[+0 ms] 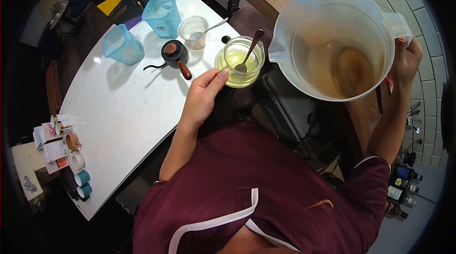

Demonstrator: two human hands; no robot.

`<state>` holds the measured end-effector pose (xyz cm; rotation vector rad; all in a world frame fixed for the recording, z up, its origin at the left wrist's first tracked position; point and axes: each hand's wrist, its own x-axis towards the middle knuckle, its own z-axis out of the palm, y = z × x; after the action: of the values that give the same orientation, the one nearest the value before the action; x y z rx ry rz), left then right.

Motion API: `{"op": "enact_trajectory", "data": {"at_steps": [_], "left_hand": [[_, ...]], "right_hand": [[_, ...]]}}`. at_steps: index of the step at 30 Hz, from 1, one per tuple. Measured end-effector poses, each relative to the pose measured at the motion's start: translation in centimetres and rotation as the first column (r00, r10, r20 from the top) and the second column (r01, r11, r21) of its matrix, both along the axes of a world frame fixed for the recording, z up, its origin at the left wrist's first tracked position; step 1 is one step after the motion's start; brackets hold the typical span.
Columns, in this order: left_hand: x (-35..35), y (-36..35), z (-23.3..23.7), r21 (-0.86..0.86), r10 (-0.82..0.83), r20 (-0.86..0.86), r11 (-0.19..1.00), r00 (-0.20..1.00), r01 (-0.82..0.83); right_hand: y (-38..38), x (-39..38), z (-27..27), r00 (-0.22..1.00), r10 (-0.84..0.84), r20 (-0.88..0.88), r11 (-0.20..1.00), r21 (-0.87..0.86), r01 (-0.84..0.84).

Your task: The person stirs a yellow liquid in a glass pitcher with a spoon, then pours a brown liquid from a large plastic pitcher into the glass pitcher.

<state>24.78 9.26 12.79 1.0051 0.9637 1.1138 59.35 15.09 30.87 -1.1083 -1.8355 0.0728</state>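
My right hand [407,59] is wrapped round the handle of a large translucent pitcher [304,59], which has some brown liquid at its bottom. With thumb and fingers, my left hand [202,97] pinches the saucer [240,83] under a glass cup [254,59]. Yellow-green liquid shows in the cup, and a dark spoon [252,49] leans in it. The pitcher's spout is just right of the cup, apart from it.
On the white table [128,125] are two blue containers [164,16], a clear plastic cup [194,35] with a spoon, and a small black kettle [173,53]. Mugs [77,161] line the table's far left end. Bottles [401,192] stand at the right.
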Motion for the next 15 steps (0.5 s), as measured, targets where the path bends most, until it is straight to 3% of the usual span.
{"op": "enact_trajectory", "data": {"at_steps": [4,11,15], "left_hand": [[0.2,0.0,-0.8,-0.003,-0.027,-0.023,1.0,0.999,0.027],[1.1,-0.1,-1.3,-0.021,-0.001,-0.019,1.0,1.0,0.001],[1.5,0.0,-1.4,-0.031,-0.019,-0.038,0.999,0.999,0.018]], "right_hand": [[0.1,0.3,0.5,0.99,0.066,0.123,0.998,-0.017,-0.064],[0.5,0.4,0.7,0.977,0.111,0.184,0.993,0.02,-0.116],[0.3,0.3,1.0,0.972,0.126,0.199,0.991,-0.078,-0.112]]}}
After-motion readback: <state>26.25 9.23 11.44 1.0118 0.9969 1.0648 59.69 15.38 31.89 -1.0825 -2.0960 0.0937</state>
